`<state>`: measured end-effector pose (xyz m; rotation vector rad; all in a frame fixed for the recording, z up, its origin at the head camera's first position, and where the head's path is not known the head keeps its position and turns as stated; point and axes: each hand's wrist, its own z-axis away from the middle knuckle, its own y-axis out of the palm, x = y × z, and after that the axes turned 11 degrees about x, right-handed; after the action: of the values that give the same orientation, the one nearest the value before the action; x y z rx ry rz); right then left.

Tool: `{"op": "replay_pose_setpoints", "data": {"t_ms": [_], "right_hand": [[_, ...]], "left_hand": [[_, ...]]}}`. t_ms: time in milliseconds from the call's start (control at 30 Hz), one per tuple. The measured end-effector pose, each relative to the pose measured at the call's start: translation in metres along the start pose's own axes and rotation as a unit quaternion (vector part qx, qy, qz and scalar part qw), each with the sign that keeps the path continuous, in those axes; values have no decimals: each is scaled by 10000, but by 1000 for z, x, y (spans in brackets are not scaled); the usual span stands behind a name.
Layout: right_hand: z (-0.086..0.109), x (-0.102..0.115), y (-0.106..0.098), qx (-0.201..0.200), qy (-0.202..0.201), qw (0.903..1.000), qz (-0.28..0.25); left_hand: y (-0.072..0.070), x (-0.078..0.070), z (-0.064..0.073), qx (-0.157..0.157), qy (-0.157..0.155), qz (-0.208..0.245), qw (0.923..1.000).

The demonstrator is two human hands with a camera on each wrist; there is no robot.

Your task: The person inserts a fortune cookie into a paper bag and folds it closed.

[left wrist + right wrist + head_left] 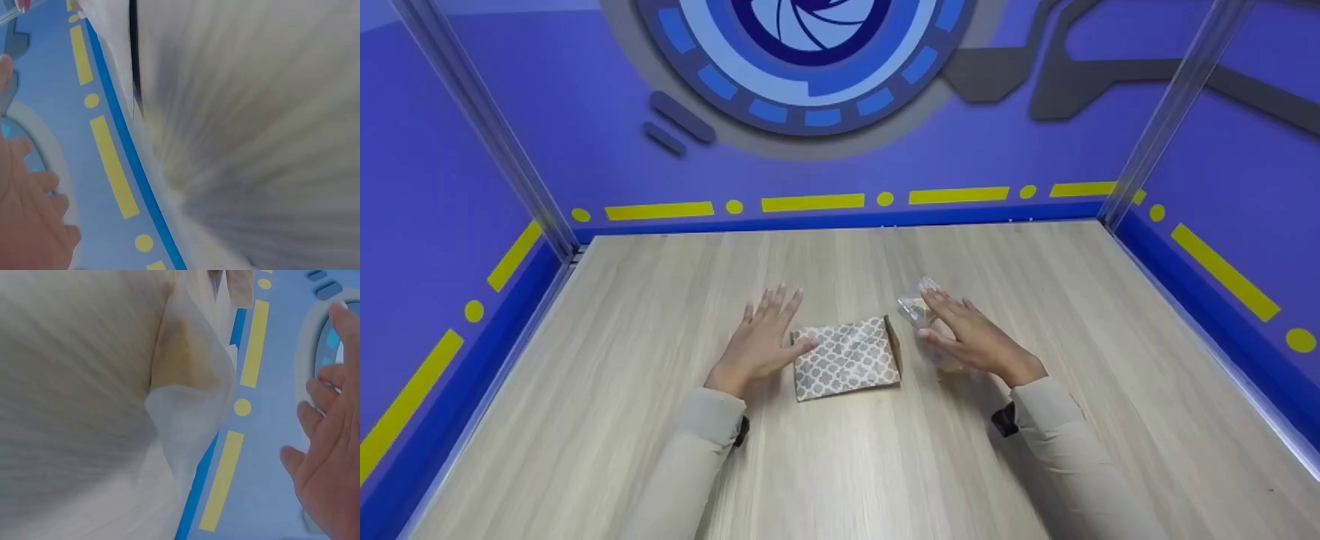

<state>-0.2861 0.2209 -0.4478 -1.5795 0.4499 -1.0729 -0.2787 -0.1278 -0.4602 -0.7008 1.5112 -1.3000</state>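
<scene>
A small white box [849, 361] with a grey lattice pattern lies in the middle of the table, its brown cardboard side facing right. My left hand [757, 345] is at its left, fingers spread and straight, the thumb over the box's left edge; I cannot tell if it touches. My right hand [979, 341] hovers with extended fingers above a clear plastic bag [913, 307], which it partly hides. In the right wrist view the bag [194, 416] shows something yellowish inside, and the right hand [334, 433] is apart from it. The left wrist view shows the left hand [34, 208] holding nothing.
The pale wood table [660, 300] is bounded by blue-purple panels [562, 135] at the back and both sides, with yellow markings low on them. Metal posts [1177, 97] stand at the back corners.
</scene>
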Motion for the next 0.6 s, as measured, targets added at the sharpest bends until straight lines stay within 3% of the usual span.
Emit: {"op": "replay_pose_setpoints", "data": {"t_ms": [333,600], "right_hand": [[-9,6,8,500,-402,9979,-119],[-15,13,16,696,-671,9952,-174]], "left_hand": [[4,-15,-13,863,562,130,9946],[9,-31,-23,1224,830,81,9890]]}}
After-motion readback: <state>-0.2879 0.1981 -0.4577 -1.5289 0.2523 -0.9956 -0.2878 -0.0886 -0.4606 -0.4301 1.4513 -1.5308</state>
